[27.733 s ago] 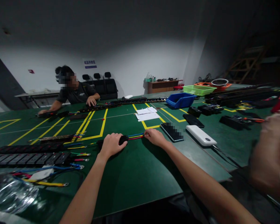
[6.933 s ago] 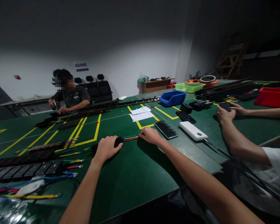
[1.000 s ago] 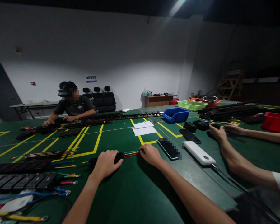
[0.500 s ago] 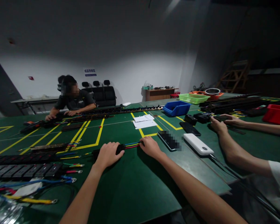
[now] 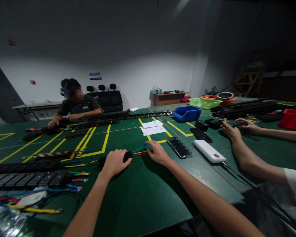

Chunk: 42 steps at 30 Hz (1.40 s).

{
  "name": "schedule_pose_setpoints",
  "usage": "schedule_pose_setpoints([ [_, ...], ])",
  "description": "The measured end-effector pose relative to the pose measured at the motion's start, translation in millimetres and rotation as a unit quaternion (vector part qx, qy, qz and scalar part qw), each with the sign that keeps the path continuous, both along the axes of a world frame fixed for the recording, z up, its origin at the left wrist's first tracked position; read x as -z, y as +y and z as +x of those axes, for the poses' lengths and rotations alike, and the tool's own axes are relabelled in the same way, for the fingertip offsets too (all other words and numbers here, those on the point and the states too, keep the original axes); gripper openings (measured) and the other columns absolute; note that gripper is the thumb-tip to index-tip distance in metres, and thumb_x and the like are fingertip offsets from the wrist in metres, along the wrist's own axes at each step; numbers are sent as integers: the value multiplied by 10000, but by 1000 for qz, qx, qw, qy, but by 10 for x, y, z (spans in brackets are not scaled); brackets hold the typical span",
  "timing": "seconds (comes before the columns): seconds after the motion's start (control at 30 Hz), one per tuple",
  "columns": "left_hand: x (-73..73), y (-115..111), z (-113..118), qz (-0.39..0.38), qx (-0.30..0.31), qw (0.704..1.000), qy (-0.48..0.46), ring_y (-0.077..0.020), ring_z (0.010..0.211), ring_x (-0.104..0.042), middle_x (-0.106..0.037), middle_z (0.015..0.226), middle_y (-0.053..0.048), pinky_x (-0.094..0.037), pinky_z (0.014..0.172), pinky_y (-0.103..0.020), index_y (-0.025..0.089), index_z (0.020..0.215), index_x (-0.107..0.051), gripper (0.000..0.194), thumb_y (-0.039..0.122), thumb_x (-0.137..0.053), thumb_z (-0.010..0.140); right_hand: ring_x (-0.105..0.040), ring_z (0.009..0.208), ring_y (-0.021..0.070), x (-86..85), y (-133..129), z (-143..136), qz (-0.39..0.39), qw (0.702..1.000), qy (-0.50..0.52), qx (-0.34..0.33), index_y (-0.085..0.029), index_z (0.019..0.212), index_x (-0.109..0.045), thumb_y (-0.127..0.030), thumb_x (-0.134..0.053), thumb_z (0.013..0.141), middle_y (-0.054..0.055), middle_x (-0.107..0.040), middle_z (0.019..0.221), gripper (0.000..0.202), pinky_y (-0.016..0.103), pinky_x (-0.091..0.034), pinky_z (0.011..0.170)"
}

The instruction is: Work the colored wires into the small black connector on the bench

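Dark housing (image 5: pixel 127 156): a long black piece, plastic by its look, on the green tabletop (image 5: pixel 138 194) close in front of the person — largely covered by the left hand (image 5: pixel 116 161).
Coloured wires (image 5: pixel 139 153): thin blue, yellow and red strands leaving the housing's right end; the blue one bows up, apart from the others.
Left grip: fingers curled over the housing, thumb along its near side, holding it.
Right hand (image 5: pixel 158 153): index fingertip at the end of the blue strand, thumb lower beside the red — a narrow gap; whether they pinch anything, I cannot tell.
Beside, left: black segmented strips (image 5: pixel 37 180), with coloured leads (image 5: pixel 76 173) ending in metal rings.
Beside, right: a dark phone (image 5: pixel 177 147), then a white rounded power bank (image 5: pixel 209 151) with a cable.
Farther out: white paper sheets (image 5: pixel 153 127) and a blue plastic bin (image 5: pixel 187 114).
Others nearby: a person in a dark shirt (image 5: pixel 86 104) across the table; at right, another person's hands (image 5: pixel 232 131) around a dark object.
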<state>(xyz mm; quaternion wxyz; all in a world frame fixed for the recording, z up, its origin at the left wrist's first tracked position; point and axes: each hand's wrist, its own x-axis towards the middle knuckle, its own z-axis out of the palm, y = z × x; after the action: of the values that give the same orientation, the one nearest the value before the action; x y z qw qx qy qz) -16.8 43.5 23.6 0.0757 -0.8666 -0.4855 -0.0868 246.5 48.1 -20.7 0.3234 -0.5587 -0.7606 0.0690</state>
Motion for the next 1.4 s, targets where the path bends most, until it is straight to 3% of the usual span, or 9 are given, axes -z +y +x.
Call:
schedule_pose_setpoints([
  [0.4,-8,-15,12,-1,-9,1000,-3,-276,950,-638,-712,1046,-111,-445,829,-396,195,1132,-659,482,576,-424,953,-570,1198,258,-47,-73,-38,-65,995,-82,7,-157,1418,-524,-345,-570,921,135,-670,1267,533,332,-402,1000],
  [0.8,-9,-7,11,-11,-3,1000,-11,-267,952,-637,-712,1054,-104,-447,823,-391,198,1127,-663,496,594,-419,954,-589,1137,237,-61,-77,-8,-64,994,-89,-4,-170,1295,-569,-300,-568,930,121,-677,1201,387,306,-417,941],
  [1.4,-30,-14,21,2,0,1000,1,-270,934,-650,-720,1036,-105,-458,802,-388,190,1127,-666,504,594,-423,952,-600,1120,239,-12,-37,29,-46,993,-103,-21,-166,1280,-574,-298,-563,940,122,-684,1166,365,309,-432,923],
])
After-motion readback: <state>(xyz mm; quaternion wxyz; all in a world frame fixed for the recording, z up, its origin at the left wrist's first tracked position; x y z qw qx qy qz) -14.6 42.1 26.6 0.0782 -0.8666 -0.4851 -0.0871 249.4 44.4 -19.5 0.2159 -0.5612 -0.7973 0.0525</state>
